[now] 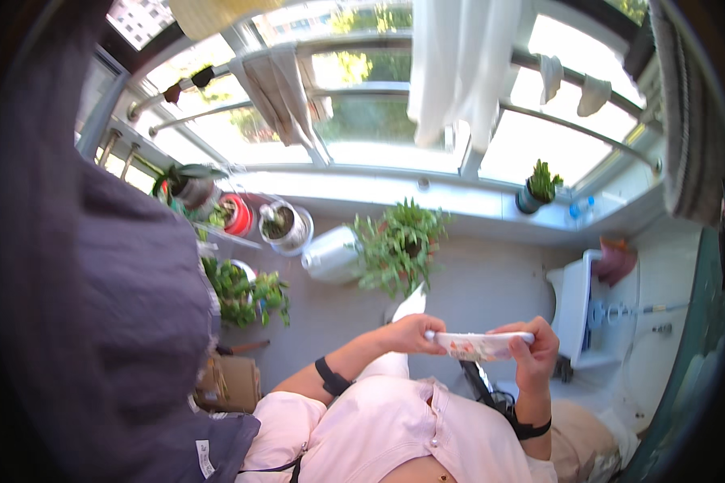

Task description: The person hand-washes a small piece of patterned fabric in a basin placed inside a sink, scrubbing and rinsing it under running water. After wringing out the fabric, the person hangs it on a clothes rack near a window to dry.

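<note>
My left hand (417,334) grips the left end of a small white item with a floral pattern (480,347), seemingly folded cloth or a flat case; I cannot tell which. Its right end is pinched between the thumb and fingers of my right hand (531,347). The item is held level in front of my chest. Both forearms wear black bands.
Potted plants (408,241) stand on the floor ahead and to the left, near a cardboard box (235,380). A white sink (574,308) is at the right. Clothes (459,66) hang from rails by the windows, and dark fabric (139,290) hangs close at the left.
</note>
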Available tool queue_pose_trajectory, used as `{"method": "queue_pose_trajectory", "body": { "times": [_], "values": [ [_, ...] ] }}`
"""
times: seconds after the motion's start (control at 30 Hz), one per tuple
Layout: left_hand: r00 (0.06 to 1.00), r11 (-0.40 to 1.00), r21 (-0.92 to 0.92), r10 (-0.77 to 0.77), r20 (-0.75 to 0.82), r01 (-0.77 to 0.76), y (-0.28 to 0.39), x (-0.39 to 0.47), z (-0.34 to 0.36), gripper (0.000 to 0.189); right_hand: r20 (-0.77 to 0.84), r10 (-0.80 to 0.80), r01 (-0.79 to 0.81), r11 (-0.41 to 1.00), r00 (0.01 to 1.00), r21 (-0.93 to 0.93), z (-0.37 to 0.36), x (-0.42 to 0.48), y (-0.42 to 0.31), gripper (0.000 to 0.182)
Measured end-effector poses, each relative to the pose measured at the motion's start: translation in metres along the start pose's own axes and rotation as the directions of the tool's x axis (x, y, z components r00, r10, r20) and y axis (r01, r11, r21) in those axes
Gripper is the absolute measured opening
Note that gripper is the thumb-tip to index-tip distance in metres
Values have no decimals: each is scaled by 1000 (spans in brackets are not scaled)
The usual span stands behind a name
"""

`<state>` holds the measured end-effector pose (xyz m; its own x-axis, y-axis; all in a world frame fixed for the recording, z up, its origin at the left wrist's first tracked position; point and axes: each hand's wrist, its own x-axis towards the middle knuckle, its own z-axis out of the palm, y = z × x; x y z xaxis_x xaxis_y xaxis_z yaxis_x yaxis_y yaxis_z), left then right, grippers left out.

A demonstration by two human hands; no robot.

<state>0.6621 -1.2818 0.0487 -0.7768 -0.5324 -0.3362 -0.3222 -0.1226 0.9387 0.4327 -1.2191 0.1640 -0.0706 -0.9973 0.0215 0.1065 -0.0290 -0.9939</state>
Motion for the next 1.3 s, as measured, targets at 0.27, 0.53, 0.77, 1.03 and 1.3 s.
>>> {"method": "queue_pose_trajectory", "body": {
  "times": [0.27, 0.53, 0.77, 1.03, 1.3],
  "values": [
    [949, 957, -278, -11, -314, -80, 60, -36, -151, 17, -35, -170, 172, 982, 985, 77, 45, 129, -15, 20],
    [804, 892, -10, 402, -439, -452, 136, -47, -215, 13, 157, -210, 171, 958, 965, 229, 71, 219, -17, 18],
    [574, 797, -13, 424, -700, -604, 141, -79, -253, 24, 432, -136, -31, 933, 892, 358, 131, 280, -9, 7],
    [542, 895, 143, 377, -751, -423, 204, -116, -329, 21, 477, -340, 253, 937, 810, 240, 207, 350, -74, 10],
    [534, 804, 195, 532, -657, -561, 289, -147, -409, 19, 500, -546, 469, 836, 672, 284, 292, 393, -206, 14]
  ]
}}
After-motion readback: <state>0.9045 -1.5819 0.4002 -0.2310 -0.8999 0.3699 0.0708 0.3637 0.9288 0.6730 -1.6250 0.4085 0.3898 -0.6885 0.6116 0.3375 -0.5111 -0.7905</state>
